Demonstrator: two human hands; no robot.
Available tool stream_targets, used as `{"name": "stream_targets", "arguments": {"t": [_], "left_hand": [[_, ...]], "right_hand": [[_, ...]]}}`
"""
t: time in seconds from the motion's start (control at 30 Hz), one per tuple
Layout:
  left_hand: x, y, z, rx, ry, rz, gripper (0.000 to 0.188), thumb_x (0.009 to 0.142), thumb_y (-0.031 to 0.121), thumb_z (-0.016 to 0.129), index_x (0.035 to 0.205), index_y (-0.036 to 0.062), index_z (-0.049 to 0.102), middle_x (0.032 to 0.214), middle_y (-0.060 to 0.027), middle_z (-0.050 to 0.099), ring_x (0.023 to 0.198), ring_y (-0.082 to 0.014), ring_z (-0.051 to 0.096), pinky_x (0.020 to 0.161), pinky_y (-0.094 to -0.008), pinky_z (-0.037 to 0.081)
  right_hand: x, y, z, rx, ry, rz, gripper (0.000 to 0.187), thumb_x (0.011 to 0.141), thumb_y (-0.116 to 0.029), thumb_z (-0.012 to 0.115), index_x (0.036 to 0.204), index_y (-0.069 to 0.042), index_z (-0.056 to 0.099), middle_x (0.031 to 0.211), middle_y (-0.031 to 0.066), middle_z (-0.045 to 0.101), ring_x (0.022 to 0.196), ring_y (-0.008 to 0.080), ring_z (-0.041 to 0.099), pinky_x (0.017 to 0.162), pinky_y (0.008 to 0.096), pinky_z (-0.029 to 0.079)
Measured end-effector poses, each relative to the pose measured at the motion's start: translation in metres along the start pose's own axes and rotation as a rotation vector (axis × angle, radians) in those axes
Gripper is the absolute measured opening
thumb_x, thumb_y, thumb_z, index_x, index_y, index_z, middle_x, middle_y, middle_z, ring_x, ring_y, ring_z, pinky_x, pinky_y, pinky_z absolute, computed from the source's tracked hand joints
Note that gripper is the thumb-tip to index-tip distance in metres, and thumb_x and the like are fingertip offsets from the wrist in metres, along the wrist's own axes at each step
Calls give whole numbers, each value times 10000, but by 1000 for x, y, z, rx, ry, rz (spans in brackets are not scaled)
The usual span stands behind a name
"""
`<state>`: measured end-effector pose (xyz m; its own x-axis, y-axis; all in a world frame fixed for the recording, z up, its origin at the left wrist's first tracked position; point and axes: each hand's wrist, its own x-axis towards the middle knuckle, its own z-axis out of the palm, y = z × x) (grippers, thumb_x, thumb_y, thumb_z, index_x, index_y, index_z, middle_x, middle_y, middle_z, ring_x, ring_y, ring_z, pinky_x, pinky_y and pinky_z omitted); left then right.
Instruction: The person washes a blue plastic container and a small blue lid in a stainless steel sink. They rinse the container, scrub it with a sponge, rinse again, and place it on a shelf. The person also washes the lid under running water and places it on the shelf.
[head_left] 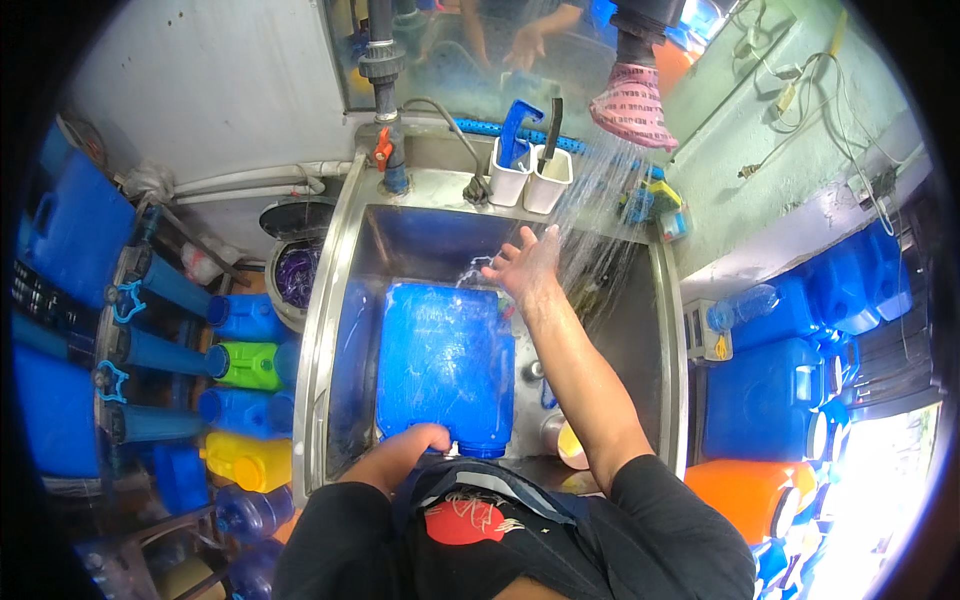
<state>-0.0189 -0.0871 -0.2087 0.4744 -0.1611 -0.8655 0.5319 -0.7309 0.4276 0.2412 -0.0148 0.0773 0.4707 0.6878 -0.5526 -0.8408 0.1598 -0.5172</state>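
A big flat-sided blue water container (445,355) lies in the steel sink (320,350), its surface wet. At its near edge my left hand (425,440) is closed with the fingers curled in, gripping the container beside a small white fitting (453,449); part of the fingers is hidden. A blue cap (483,450) sits at the same near edge. My right hand (525,262) is raised past the container's far right corner, open and empty, its fingers spread at the edge of the water spray. The spray falls from a pipe outlet wrapped in pink printed material (632,105).
Two white holders (530,180) with brush handles stand on the sink's back ledge. A pipe with an orange valve handle (383,148) rises at the back left. Blue, green and yellow containers (250,365) line the left; blue and orange ones (760,400) stack at the right.
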Motion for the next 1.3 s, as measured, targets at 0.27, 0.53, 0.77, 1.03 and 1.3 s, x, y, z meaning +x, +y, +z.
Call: {"name": "stream_targets", "arguments": {"t": [0.27, 0.53, 0.77, 1.03, 1.3], "left_hand": [[8, -46, 38, -274, 197, -121, 453, 806, 356, 643, 1145, 56, 633, 1193, -119, 570, 1084, -280, 560, 949, -397, 447], [-34, -7, -28, 3, 47, -116, 901, 600, 680, 707, 1235, 43, 651, 1316, -204, 593, 1152, -340, 607, 968, -407, 485], [-92, 74, -106, -95, 626, 364, 614, 700, 468, 764, 1195, 126, 643, 1092, -200, 675, 1015, -364, 647, 900, -452, 504], [-96, 121, -225, -258, 1195, 61, 389, 857, 369, 670, 1083, 56, 620, 987, -174, 679, 887, -336, 669, 796, -476, 531], [-68, 107, -247, -930, 700, 447, 365, 867, 356, 671, 1052, 44, 628, 906, -153, 658, 822, -302, 660, 725, -457, 531]], "right_hand": [[-16, 15, -14, 241, -216, 114, 594, 978, -249, 545, 1469, -18, 306, 1431, 256, 365, 1228, 379, 494, 941, 462, 500], [-34, 16, -25, 24, -128, 75, 475, 986, -460, 504, 617, -170, 432, 461, -13, 292, 385, 165, 320, 415, 339, 283], [-12, -1, -35, -162, -264, 213, 501, 989, -467, 454, 810, -16, 580, 917, 221, 650, 775, 361, 648, 696, 429, 555], [-29, -33, -48, -836, -480, 300, 323, 967, -248, 552, 1030, 62, 621, 945, 230, 685, 846, 340, 703, 756, 423, 597], [-41, -44, -45, -1283, -654, 147, 310, 932, -235, 595, 968, 57, 690, 873, 171, 714, 699, 264, 710, 616, 367, 594]]}}
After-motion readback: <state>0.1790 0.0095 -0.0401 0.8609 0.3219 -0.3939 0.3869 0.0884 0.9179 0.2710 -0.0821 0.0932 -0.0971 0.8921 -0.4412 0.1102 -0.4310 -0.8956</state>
